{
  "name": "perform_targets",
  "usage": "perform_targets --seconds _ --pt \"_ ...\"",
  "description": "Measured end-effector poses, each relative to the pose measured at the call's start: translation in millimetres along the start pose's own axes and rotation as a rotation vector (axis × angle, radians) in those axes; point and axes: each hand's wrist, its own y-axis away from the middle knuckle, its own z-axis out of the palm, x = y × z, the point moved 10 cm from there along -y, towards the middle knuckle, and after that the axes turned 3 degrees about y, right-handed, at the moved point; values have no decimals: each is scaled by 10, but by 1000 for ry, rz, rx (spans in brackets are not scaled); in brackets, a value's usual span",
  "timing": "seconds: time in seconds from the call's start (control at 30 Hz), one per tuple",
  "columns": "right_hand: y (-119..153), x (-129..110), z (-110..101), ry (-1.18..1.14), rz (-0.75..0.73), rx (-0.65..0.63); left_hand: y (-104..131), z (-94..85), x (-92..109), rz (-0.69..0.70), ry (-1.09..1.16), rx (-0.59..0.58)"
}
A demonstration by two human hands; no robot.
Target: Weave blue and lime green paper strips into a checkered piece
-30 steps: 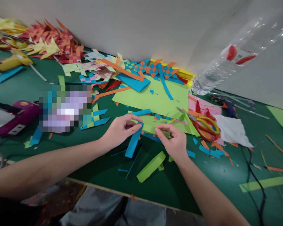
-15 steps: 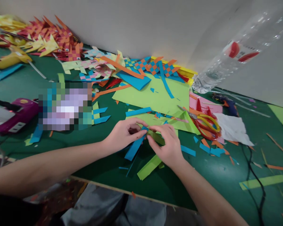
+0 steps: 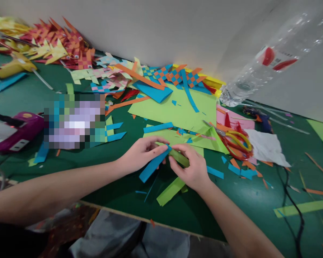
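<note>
A blue paper strip (image 3: 154,165) slants down and left from the fingertips of my left hand (image 3: 142,154), which pinch its upper end. My right hand (image 3: 190,165) pinches a green paper strip (image 3: 179,157) where it meets the blue one. The fingertips of both hands nearly touch at that crossing. Under the right hand another green strip (image 3: 171,191) lies on the table. Behind the hands are a green sheet (image 3: 174,107) and a loose blue strip (image 3: 158,127). Scissors with yellow and red handles (image 3: 238,139) rest to the right.
Woven paper fish (image 3: 61,43) pile up at the back left, near a yellow glue gun (image 3: 13,66). A purple power strip (image 3: 18,130) sits at the left. A plastic bottle (image 3: 274,59) leans at the back right, and a black cable (image 3: 296,208) crosses the right side.
The blue strip's upper end has shifted slightly right and its lower end slightly left. More of the green strip shows between the hands. Both hands keep their pinch.
</note>
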Motion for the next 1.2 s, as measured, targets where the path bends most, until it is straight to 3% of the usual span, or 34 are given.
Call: perform_targets --seconds 0.1,0.47,0.97,1.2 --pt "-8 -5 -15 15 2 8 -3 5 -33 -34 16 -11" --pt "-25 -90 -40 51 -89 38 -17 16 55 63 -43 -29" --pt "-13 -115 -17 64 -140 17 -22 -104 108 129 -196 86" --pt "-57 173 -146 -7 68 74 -70 -291 218 158 -186 171"
